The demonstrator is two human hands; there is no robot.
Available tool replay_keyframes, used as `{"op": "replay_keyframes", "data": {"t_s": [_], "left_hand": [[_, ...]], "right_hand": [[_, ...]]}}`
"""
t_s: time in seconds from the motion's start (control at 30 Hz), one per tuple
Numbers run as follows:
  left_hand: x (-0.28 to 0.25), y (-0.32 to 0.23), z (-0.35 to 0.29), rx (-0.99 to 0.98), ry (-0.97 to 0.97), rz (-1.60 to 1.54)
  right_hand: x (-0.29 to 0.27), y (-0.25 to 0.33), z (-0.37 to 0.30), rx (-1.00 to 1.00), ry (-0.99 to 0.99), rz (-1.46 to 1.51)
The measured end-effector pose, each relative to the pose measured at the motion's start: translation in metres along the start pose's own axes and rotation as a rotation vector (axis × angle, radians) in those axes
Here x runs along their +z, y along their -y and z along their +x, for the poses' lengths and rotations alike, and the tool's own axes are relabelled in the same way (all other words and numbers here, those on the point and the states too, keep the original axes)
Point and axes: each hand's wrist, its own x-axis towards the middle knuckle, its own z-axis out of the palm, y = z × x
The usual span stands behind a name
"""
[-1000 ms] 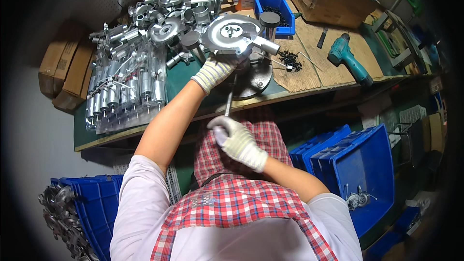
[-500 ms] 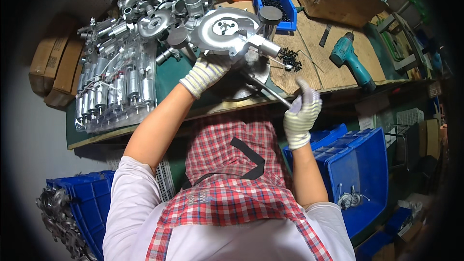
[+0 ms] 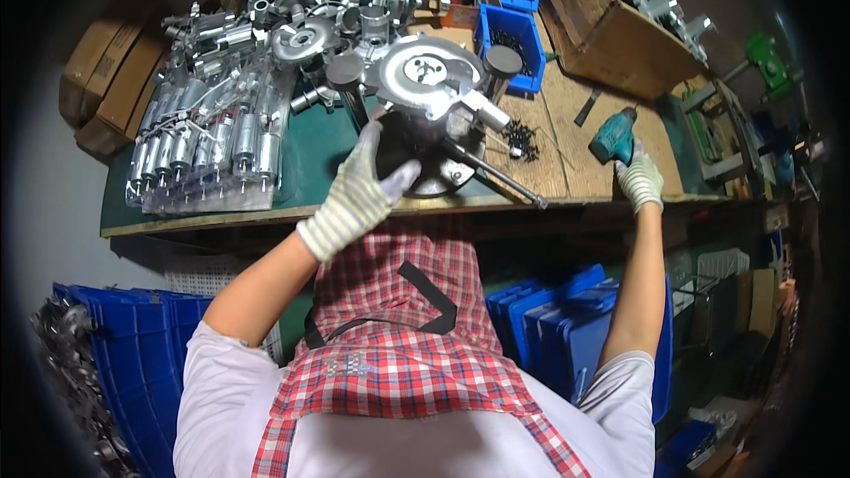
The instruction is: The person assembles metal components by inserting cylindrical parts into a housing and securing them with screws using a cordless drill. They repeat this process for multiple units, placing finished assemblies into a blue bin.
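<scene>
A round silver metal housing point(image 3: 430, 73) rests on a dark fixture with two round-topped posts point(image 3: 502, 62). Out of the fixture's front a metal lever point(image 3: 500, 175) slants toward the table edge. My left hand point(image 3: 354, 190), in a striped glove, holds nothing; its thumb and fingers are apart just below the housing, beside the fixture's base. Farther right, my gloved right hand point(image 3: 641, 181) is closed round the handle of a teal power drill point(image 3: 614, 135), which lies on the wooden board.
Black screws point(image 3: 521, 142) lie loose right of the fixture, with blue bins point(image 3: 512, 44) behind. Bagged cylindrical motors point(image 3: 199, 137) and piled metal castings point(image 3: 305, 40) fill the left. A cardboard box point(image 3: 611, 22) stands back right; blue crates point(image 3: 567, 319) sit below the table.
My right hand has left the lever area and moved right onto the drill. My left hand has come away from the housing's underside and lowered toward me.
</scene>
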Motion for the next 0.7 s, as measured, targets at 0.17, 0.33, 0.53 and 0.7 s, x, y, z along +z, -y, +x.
{"op": "replay_keyframes", "data": {"t_s": [0.17, 0.33, 0.53, 0.7], "left_hand": [[-0.073, -0.061, 0.005, -0.224, 0.250, -0.275], [-0.108, -0.080, 0.091, 0.177, -0.150, -0.463], [-0.119, -0.184, 0.159, 0.194, 0.459, -0.306], [-0.089, -0.134, 0.200, 0.401, 0.449, -0.378]], "right_hand": [[-0.018, -0.004, 0.000, -0.086, -0.084, 0.355], [-0.153, 0.000, -0.055, -0.440, -0.066, 1.221], [-0.319, 0.117, -0.090, -1.162, -0.412, 0.292], [-0.344, 0.169, -0.071, -0.888, -0.026, 0.428]]}}
